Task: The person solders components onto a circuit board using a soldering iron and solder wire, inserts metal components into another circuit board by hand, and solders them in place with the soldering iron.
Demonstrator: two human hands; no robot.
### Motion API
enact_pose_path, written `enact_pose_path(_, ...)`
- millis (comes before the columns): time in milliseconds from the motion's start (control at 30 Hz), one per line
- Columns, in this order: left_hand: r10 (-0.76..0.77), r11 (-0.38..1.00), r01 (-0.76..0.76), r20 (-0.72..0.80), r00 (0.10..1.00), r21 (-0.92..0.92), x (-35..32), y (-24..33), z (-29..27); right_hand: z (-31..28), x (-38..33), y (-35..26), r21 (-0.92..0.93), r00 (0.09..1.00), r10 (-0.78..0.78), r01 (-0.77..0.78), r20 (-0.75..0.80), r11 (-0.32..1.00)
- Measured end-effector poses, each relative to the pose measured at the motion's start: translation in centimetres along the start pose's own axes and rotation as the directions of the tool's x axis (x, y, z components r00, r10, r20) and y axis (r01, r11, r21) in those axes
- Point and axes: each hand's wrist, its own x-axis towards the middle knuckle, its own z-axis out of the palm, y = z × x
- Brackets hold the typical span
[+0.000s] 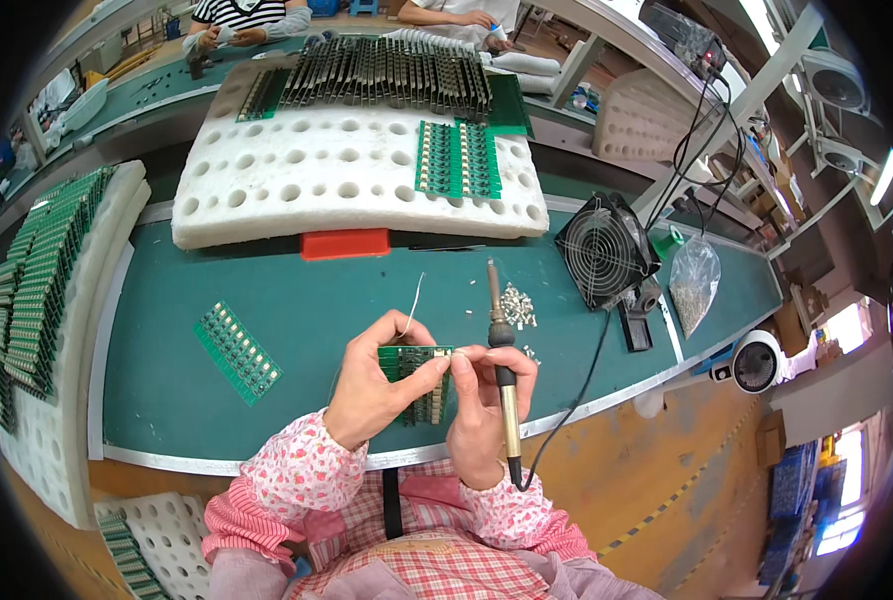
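My left hand (364, 388) is closed on a green circuit board (396, 362) with a row of small pale components. A thin, pale wire (415, 302), apparently solder, rises from behind the fingers of that hand. Between the fingers of my right hand (478, 425) rests a soldering iron (509, 418), its tip pointing up and away from the board. The thumb and forefinger of the same hand meet at the board's upper right corner, by a small whitish part. Whether they pinch this part or only press it, I cannot tell. Another circuit board (238, 352) lies flat to the left.
Small pale components (516, 307) lie in a pile beyond the iron. A white foam block (266, 190) carries many boards (386, 75); another foam rack (66, 470) stands left. At right are a black fan (606, 250), the iron's cable (584, 390) and a clear bag (694, 285). Two people sit opposite.
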Motion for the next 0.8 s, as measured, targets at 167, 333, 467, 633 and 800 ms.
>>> enact_pose_path(167, -0.006, 0.998, 0.006, -0.001, 1.0, 0.058, -0.1, 0.4, 0.0, -0.4, 0.0, 0.0, -0.012, 0.998, 0.054, -0.054, 0.026, 0.998)
enact_pose_path(333, 0.017, 0.986, -0.014, -0.013, 1.0, 0.165, -0.2, 0.7, 0.2, -0.5, -0.5, 0.3, -0.014, 0.999, 0.037, -0.037, -0.008, 0.999)
enact_pose_path(467, -0.048, 0.993, 0.044, 0.03, 0.998, 0.113, -0.2, 1.3, 0.2, -0.7, -0.9, 0.5, -0.06, 0.999, -0.042, 0.041, -0.016, 0.997)
enact_pose_path(633, 0.055, 0.983, -0.061, 0.038, 0.998, 0.172, -0.2, 0.8, 0.4, -0.6, -1.4, 0.5, -0.069, 0.998, -0.055, 0.053, -0.033, 0.996)
enact_pose_path(800, 0.075, 0.967, -0.089, 0.068, 0.995, 0.238, 0.0, 0.1, -0.1, -0.7, -1.8, 0.8, -0.057, 0.997, -0.064, 0.062, -0.032, 0.996)
